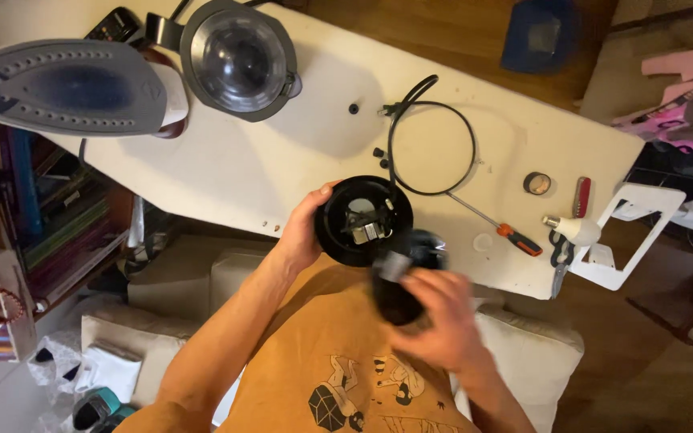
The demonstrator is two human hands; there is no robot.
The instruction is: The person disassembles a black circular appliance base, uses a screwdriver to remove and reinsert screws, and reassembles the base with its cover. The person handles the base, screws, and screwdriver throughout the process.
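**A:** what's each hand on here?

**B:** left hand [302,232] is clamped on the rim of a round black base [362,220] with metal contacts inside, dead center of the frame, at the near edge of the white ironing board [266,160]. Right hand [435,321] is wrapped around a dark cylindrical part [399,281] just below it, kinda blurry.

**A:** and the rest?

**B:** black cable loop [431,148] above the base, orange-handled screwdriver [499,228] to the right, glass-lidded jug [238,58] and iron [62,87] upper left.
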